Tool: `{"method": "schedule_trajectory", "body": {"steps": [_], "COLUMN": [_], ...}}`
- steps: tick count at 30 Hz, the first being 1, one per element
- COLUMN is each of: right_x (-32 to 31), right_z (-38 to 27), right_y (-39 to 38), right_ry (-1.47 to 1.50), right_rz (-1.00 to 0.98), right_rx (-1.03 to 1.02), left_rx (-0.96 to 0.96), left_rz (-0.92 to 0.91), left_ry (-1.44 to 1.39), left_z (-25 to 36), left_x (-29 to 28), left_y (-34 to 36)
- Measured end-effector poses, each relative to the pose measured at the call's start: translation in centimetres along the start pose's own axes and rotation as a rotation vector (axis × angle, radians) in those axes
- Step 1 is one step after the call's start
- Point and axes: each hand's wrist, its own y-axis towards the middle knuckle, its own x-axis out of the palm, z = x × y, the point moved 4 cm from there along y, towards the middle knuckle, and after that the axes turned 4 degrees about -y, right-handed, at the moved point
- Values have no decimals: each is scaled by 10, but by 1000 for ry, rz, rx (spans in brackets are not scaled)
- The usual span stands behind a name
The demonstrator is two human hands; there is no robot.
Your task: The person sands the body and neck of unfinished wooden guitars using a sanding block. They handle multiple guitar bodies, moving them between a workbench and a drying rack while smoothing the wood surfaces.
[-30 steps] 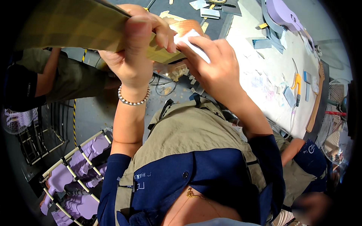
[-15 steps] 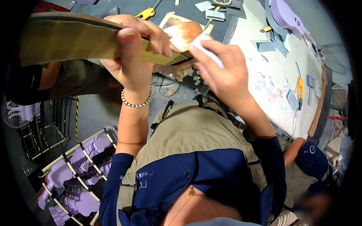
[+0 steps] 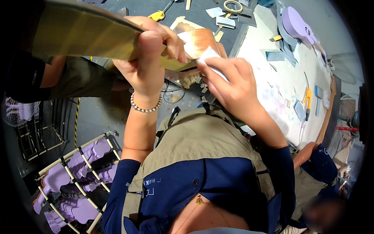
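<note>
My left hand (image 3: 154, 50), with a beaded bracelet at the wrist, grips a long wooden piece (image 3: 85, 37) faced with yellowish tape and dark along its edge. The piece runs up to the far left, lifted above the floor. Just past my fingers is a curved, glossy brown wooden part (image 3: 203, 41); whether it is joined to the taped piece I cannot tell. My right hand (image 3: 233, 80) pinches a white folded pad (image 3: 210, 58) against or close by that curved part, near its lower edge. The fingertips under the pad are hidden.
A pale worktop (image 3: 269, 78) at the right bears a purple ukulele-shaped body (image 3: 296, 23), an orange-handled tool (image 3: 308, 97) and grey-blue strips. On the dark bench lie a yellow-handled tool (image 3: 157, 15) and a tape roll (image 3: 233, 6). A rack (image 3: 83, 152) holds purple bodies. Co-workers are at both sides.
The taped piece and my left hand have shifted slightly right. The white pad in my right hand has turned a little and shifted slightly downward; more of the curved brown part shows.
</note>
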Motion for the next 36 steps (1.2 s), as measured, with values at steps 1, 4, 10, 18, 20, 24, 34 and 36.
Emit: {"method": "schedule_trajectory", "body": {"steps": [1, 4, 10, 18, 20, 24, 34, 36], "right_x": [-7, -13, 18, 16, 5, -10, 12, 18], "right_z": [2, 5, -8, -4, -8, 1, -3, 0], "right_y": [-4, -1, 11, 15, 5, 0, 13, 19], "right_ry": [71, 35, -125, -117, -68, -23, -59, -55], "right_rz": [-15, 115, 101, 92, 30, 66, 75, 83], "right_rx": [15, 70, -8, -53, -35, -2, -24, -41], "left_rx": [1, -2, -123, -83, -50, 27, 25, -14], "left_rz": [19, 36, 15, 14, 26, 26, 24, 27], "left_ry": [2, -44, 210, 202, 102, -36, -70, 2], "left_z": [2, 7, 11, 7, 6, 3, 1, 1], "left_x": [-2, -1, 8, 8, 2, -2, 1, 3], "left_y": [-1, -4, -10, -9, -7, -3, -4, -3]}}
